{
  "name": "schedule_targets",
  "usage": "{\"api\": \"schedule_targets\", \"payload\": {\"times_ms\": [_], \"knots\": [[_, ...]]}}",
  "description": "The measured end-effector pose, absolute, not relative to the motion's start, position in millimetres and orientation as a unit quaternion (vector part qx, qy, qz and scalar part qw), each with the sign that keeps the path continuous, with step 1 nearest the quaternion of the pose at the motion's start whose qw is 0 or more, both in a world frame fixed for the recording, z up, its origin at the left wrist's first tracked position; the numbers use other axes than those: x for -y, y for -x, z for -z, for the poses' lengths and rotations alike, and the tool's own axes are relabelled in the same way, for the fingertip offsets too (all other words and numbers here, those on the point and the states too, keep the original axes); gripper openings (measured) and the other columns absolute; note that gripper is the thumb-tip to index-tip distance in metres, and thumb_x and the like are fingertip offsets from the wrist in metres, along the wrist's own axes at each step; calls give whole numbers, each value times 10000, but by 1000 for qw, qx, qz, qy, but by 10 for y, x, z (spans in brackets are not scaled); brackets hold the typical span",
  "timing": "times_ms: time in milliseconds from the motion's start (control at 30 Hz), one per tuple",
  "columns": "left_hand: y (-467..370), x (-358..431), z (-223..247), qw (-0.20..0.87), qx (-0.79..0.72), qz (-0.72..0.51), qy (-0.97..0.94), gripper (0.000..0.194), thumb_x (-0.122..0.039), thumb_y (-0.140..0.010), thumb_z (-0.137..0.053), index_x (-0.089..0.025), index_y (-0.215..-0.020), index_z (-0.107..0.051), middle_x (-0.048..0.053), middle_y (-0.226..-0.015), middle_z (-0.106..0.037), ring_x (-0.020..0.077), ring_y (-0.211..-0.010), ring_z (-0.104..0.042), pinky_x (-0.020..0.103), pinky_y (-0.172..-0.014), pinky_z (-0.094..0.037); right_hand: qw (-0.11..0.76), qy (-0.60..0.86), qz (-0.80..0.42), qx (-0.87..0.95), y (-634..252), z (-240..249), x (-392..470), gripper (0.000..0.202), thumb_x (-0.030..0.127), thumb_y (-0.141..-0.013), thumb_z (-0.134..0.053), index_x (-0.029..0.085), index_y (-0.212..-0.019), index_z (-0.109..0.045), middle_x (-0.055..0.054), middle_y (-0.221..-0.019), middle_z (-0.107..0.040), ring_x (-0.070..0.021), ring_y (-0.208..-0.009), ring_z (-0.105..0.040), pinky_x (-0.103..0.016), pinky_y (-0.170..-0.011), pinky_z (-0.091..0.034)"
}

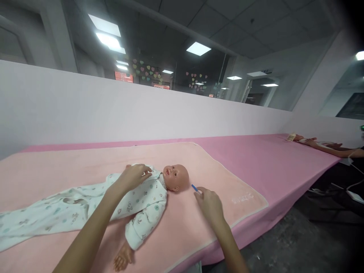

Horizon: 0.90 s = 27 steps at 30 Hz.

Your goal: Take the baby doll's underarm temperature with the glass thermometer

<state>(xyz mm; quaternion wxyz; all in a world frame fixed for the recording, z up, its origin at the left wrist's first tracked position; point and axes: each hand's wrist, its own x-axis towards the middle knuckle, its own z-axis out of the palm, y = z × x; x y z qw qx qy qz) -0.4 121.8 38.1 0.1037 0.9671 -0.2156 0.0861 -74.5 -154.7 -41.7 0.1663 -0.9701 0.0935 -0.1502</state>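
Doll (146, 195) laid on its back on the peach towel (196, 231), head (179, 177) to the right, patterned suit (91, 199) worn. Left hand (135, 177) set over the chest, fingers partly bent; whether cloth is pinched cannot be told. Blue stick (194, 187) gripped between thumb and fingers of the right hand (209, 206), its tip just beside the head, apparently not touching. Kind of stick not made out.

Judged best practice: stick to be pinched lightly, tip kept clear of the face; right wrist kept loose so that any contact stays gentle. Chest to be steadied by a light, flat left palm, without pressing near the neck. Bent sleeve (148, 223) to be left unpulled, lest the body be rolled.
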Motion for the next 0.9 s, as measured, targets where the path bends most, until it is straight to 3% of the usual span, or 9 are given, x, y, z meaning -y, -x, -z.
{"api": "schedule_targets", "payload": {"times_ms": [133, 200, 333, 633, 767, 833, 900], "knots": [[-138, -1066, -168, 83, 196, -138, -967, 358, -398, -855, -359, -205, -942, -647, 87, -938, -634, 213, -872, -577, 282, -717, -386, 177, 958, 189, 124, 440, 340, 917, 217, 209, -830, -450, 207, -774, -659, -36, -754, -668, -148, -672, -597, -220, -569, -369], [-198, -1009, -51, 90, 201, -137, -966, 382, -392, -870, -329, -191, -862, -654, 89, -877, -626, 205, -832, -579, 273, -686, -379, 136, 950, 225, 170, 232, 401, 611, 216, 145, -821, -430, 165, -797, -644, -76, -840, -658, -155, -713, -591, -223, -582, -382], [-294, -987, 164, 116, 206, -113, -965, 409, -358, -877, -305, -186, -711, -637, 71, -781, -597, 186, -745, -571, 248, -590, -343, 103, 951, 231, 180, -64, 626, 244, 255, 24, -766, -398, 123, -836, -622, -96, -780, -643, -165, -684, -588, -231, -569, -400], [-373, -1043, 218, 225, 241, -40, -943, 250, -236, -769, -428, -206, -738, -674, 32, -787, -641, 162, -734, -563, 227, -636, -357, 254, 921, 249, 159, -140, 829, 337, 215, 52, -752, -394, 183, -837, -541, -4, -671, -587, -128, -584, -547, -225, -566, -421], [-370, -1045, 173, 250, 232, -25, -940, 280, -241, -771, -405, -203, -817, -679, 26, -775, -655, 153, -704, -564, 227, -618, -359, 368, 880, 256, 154, -60, 790, 309, 329, 33, -707, -371, 175, -936, -559, -17, -759, -600, -140, -681, -570, -233, -622, -432], [-368, -1050, 166, 259, 230, -20, -938, 284, -249, -772, -404, -208, -834, -678, 17, -762, -657, 145, -676, -561, 225, -594, -354, 387, 872, 262, 142, -14, 762, 282, 404, 36, -677, -375, 178, -999, -574, -30, -812, -599, -152, -731, -570, -243, -653, -434], [-366, -1056, 165, 268, 231, -15, -935, 279, -255, -767, -410, -209, -828, -679, 12, -744, -655, 141, -654, -557, 224, -575, -349, 382, 878, 256, 128, 26, 729, 267, 367, 51, -662, -385, 182, -916, -615, -40, -803, -585, -160, -713, -561, -256, -651, -428]]}}
